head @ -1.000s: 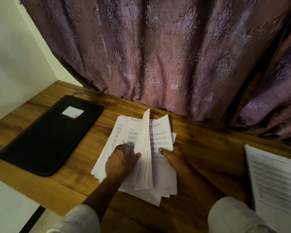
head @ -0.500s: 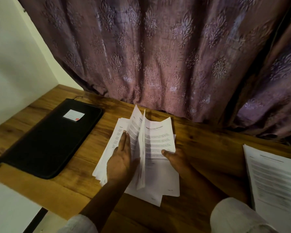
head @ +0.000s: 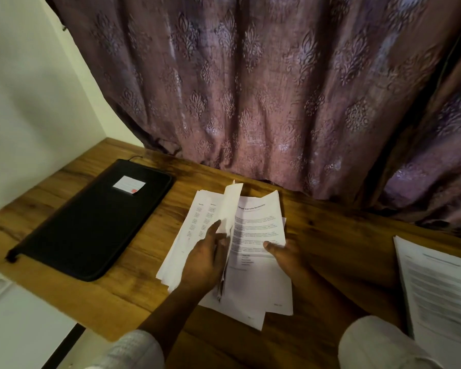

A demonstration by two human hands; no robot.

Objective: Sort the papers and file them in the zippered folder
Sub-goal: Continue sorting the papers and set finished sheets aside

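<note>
Left hand (head: 202,262) pinches a raised sheet (head: 230,206); right hand (head: 288,258) grips splayed, printed papers (head: 258,227).

A wood-grain counter (head: 330,235) meets a pale wall (head: 24,102) and a patterned, seemingly purple curtain (head: 250,89) in dim light.

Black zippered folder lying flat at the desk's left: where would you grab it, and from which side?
Probably the long edge of the black zippered folder that faces the loose white papers, approached from the right by the left hand once free. It lies flat and closed on the wooden desk, so fingers would slide under that thin, unobstructed edge, thumb on top.
</note>
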